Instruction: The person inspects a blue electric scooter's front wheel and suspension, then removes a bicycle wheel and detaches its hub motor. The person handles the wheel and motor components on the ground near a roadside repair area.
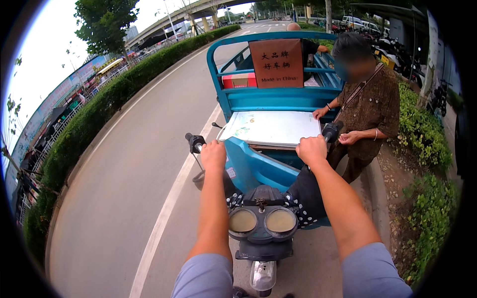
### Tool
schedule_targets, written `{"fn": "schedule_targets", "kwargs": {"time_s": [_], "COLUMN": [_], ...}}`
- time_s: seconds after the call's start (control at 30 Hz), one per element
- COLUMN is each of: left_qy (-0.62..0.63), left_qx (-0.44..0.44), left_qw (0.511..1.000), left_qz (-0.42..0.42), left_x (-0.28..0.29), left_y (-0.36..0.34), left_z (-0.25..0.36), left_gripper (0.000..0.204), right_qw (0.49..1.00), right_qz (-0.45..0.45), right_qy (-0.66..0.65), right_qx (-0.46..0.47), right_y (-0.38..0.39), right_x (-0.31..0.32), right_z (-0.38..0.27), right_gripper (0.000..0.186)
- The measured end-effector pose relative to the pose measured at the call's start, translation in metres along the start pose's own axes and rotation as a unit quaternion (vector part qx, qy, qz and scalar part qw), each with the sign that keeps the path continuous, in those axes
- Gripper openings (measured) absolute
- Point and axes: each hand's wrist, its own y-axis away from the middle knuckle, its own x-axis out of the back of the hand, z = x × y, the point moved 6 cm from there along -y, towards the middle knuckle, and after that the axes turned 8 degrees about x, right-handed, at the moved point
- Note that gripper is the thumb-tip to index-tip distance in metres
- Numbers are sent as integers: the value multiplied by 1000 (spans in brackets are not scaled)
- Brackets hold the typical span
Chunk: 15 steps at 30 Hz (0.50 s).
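Observation:
A blue cargo tricycle (273, 102) stands facing me. Its handlebar (200, 147) has black end grips and silver metal beside them. Closed round its left side, just inside the end grip, is my left hand (213, 155). My right hand (312, 150) is closed likewise on the right side, next to the black grip (331, 131). Between my forearms are two round dials (263, 221) and a clear headlight (263, 274). Beyond my hands lies a white panel (271, 126) with a faint printed pattern. A co-worker's hand (320, 113) touches its right edge.
The co-worker (370, 99) in a brown patterned shirt stands right of the tricycle, beside a kerb (377, 193) and shrubs (422, 129). A red box (239, 80) is in the cargo bed, with another person behind it. Road (124, 164) and a hedge (84, 119) lie left.

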Motion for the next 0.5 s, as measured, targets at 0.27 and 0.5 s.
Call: {"fn": "schedule_targets", "kwargs": {"time_s": [0.27, 0.5], "left_qy": [0, 23], "left_qx": [5, -5], "left_qw": [1000, 998], "left_qz": [18, 57], "left_x": [1, 9], "left_y": [2, 4], "left_z": [-2, 0], "left_gripper": [15, 14], "right_qw": [1000, 999], "right_qz": [15, -38], "right_qy": [-15, -5], "right_qx": [12, -8], "right_y": [2, 1], "right_x": [1, 5], "right_z": [-3, -3], "right_gripper": [23, 18]}}
